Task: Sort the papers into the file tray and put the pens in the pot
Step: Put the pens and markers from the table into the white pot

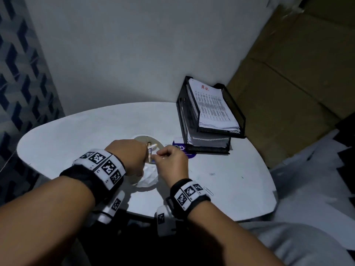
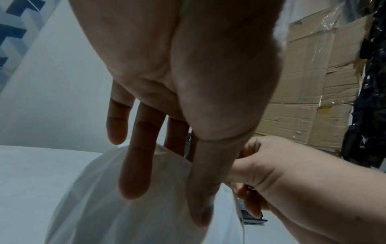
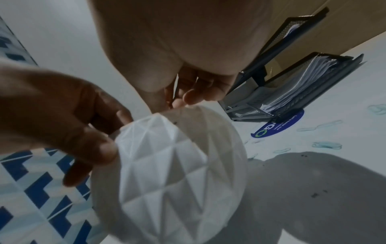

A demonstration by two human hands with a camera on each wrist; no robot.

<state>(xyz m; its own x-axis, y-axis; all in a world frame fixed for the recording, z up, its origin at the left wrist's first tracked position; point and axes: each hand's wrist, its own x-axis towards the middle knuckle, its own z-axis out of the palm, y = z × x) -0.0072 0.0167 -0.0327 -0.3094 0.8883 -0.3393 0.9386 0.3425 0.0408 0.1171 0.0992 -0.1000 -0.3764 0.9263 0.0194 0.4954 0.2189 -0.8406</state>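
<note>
White faceted pot (image 3: pixel 173 168) stands near the middle of the table (image 1: pixel 76 135), with both hands meeting just above it. The left hand (image 1: pixel 127 157) has its fingers fairly straight and slightly spread, fingertips touching the pot's side. The right hand (image 1: pixel 172 162) is curled, pinching a small white pen (image 1: pixel 150 150) over the pot's mouth. At the table's far right edge sits a black mesh file tray (image 1: pixel 209 120), papers (image 1: pixel 211 106) stacked in both tiers.
</note>
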